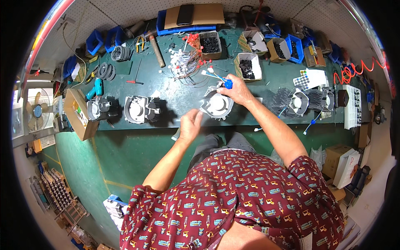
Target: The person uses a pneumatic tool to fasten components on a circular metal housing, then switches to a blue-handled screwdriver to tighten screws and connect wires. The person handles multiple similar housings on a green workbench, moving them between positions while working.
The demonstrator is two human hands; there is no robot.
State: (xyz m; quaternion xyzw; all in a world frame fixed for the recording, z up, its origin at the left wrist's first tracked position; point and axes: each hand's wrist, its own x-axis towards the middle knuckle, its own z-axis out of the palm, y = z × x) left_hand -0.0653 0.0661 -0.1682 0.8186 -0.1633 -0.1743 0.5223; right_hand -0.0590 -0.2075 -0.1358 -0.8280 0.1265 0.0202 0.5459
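A grey metal motor housing (216,104), with a round pale cavity facing up, stands at the bench's front edge before me. At its upper right rim, my right hand (239,90) pinches a blue-wrapped wire lead (228,84) whose white plugs point up and left. Beside the housing's lower left side is my left hand (190,125), fingers curled and slightly blurred; what they hold, if anything, is hidden. A grey strip (176,133) shows below that hand. Similar housings stand at left, one (139,109) nearer and another (101,108) farther, with finned ones (298,101) at right.
Beyond the housing lies a tangle of wire leads (183,62). A hammer (156,52), a red-handled screwdriver (135,79) and a teal power driver (96,88) lie left. Boxes of small black parts (248,68) stand behind right; a white rack (352,106) is far right.
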